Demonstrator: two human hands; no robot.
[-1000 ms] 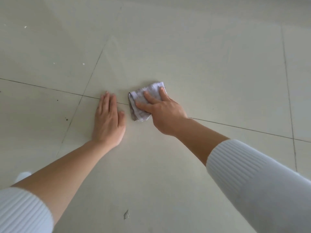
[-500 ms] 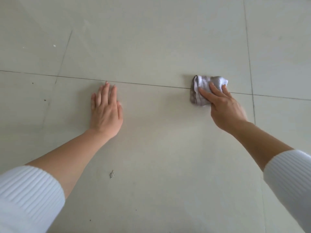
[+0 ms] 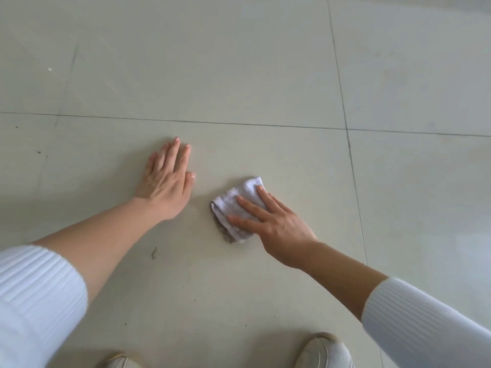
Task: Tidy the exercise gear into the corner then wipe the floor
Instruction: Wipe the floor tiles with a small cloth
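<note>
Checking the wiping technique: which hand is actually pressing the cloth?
The right hand, fingers spread flat on the folded cloth. The left hand rests bare on the floor tile.

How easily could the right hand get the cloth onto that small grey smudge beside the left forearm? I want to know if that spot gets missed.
Probably yes. The right hand presses the cloth flat, with bare floor between it and the smudge. The left hand rests flat farther away, its forearm just alongside the smudge.
</note>
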